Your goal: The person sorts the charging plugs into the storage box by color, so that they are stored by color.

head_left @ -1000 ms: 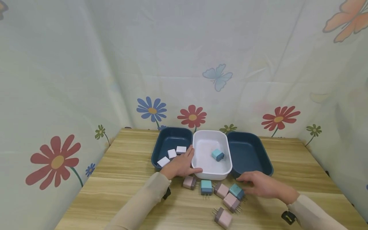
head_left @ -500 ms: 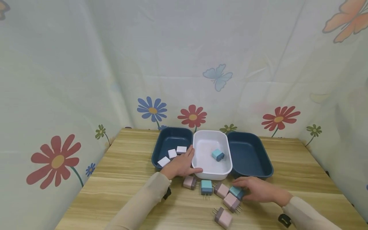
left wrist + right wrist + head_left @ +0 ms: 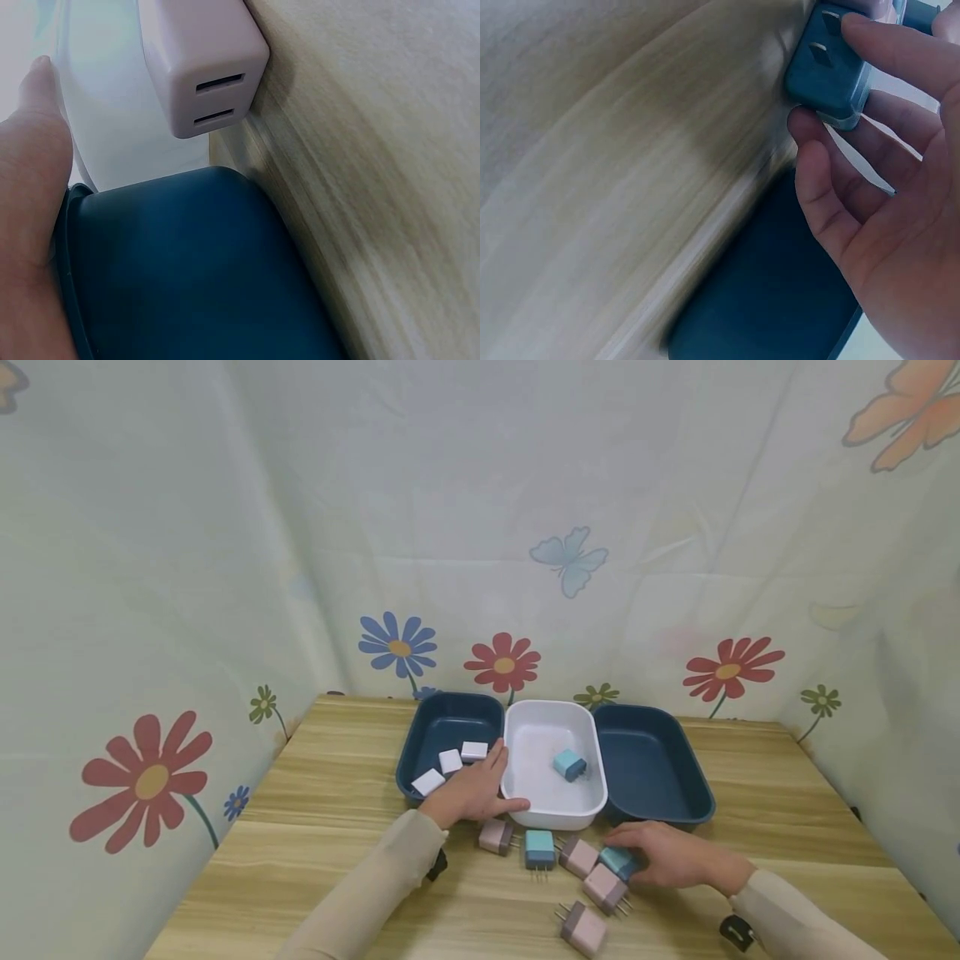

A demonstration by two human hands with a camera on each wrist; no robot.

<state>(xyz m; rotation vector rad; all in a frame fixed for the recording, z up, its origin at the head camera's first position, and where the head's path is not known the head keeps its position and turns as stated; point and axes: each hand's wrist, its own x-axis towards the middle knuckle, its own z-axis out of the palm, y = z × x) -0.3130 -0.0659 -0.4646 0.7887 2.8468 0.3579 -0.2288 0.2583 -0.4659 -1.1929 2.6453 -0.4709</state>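
Observation:
My right hand (image 3: 671, 853) pinches a teal and dark-blue charger (image 3: 617, 862) among the loose ones in front of the bins. In the right wrist view, the thumb lies by the prongs of this charger (image 3: 826, 71) and the other fingers curl at its far side. My left hand (image 3: 472, 791) rests with fingers spread over the adjoining rims of the left dark-blue bin (image 3: 411, 739) and the white bin (image 3: 525, 727). Several pink chargers (image 3: 583, 929) and another teal charger (image 3: 539, 849) lie on the table. A pink charger with two USB slots (image 3: 206, 60) shows near the left hand.
Three bins stand side by side at the back. White chargers (image 3: 428, 782) lie in the left bin, and a teal charger (image 3: 570, 765) in the white one. The right dark-blue bin (image 3: 648, 768) is close behind my right hand. A printed curtain (image 3: 480, 527) hangs behind the wooden table (image 3: 315, 860).
My right hand has moved left and slightly toward me, from beside the teal charger onto it, and its fingers have closed on it. The left hand has stayed put.

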